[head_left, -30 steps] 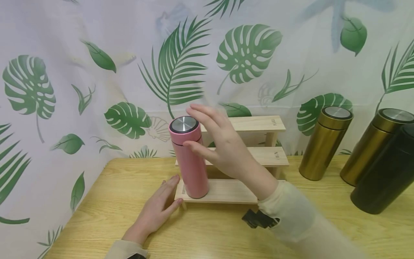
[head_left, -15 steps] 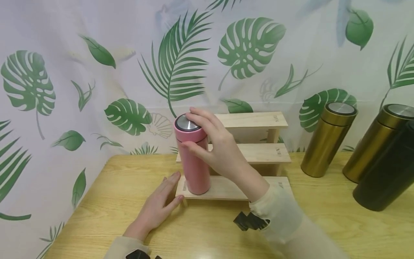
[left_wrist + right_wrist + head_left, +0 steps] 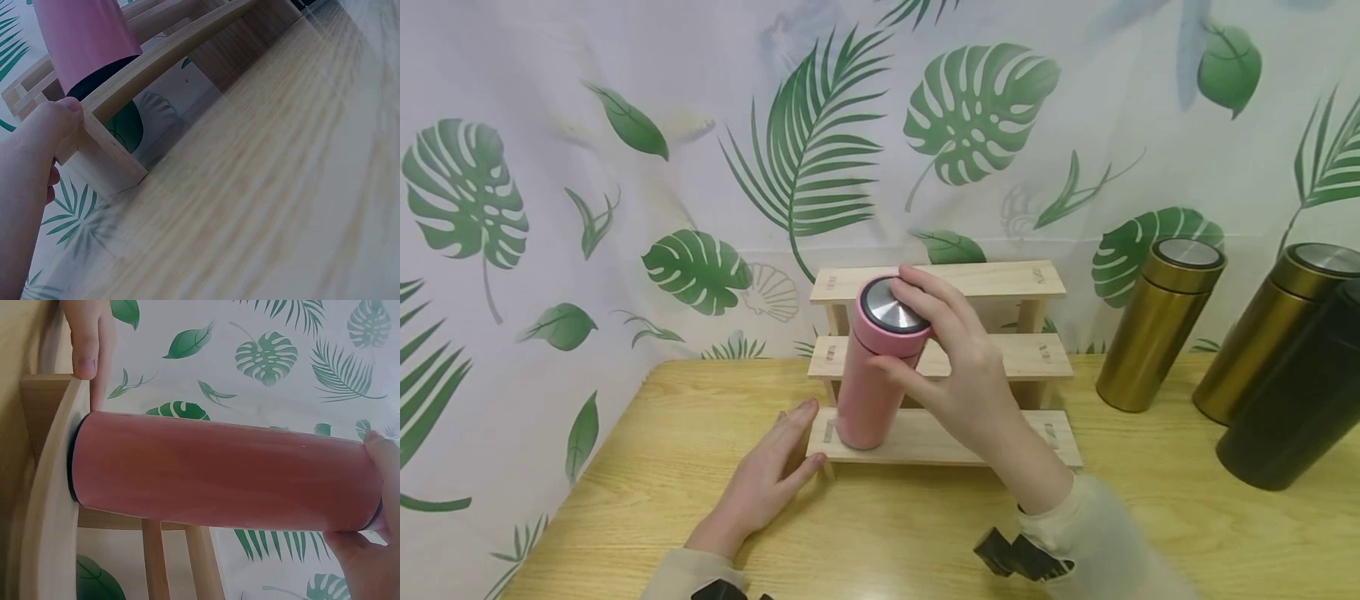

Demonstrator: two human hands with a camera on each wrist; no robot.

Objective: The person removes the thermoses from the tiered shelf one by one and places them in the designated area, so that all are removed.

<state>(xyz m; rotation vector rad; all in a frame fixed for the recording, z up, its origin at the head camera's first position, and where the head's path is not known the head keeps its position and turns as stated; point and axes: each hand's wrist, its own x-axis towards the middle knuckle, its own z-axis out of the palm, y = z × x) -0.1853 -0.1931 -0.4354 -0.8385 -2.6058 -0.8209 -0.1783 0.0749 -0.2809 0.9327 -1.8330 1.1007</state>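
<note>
A pink thermos with a steel-topped lid stands at the left end of the lowest step of a wooden three-step display shelf. It leans to the right, and its dark base shows at the board in the left wrist view. My right hand grips the thermos around its top, thumb on the near side and fingertips over the lid. My left hand holds the left end of the lowest step, thumb at the front corner. In the left wrist view the thumb of that hand presses the board's corner, its other fingers partly hidden behind.
Two gold thermoses, one nearer and one farther right, stand on the wooden table right of the shelf. A black thermos is in front of them. A leaf-patterned cloth hangs behind.
My right hand has closed its fingers on the thermos top and moved right, so the thermos now leans right. The left hand stays at the shelf's end.
</note>
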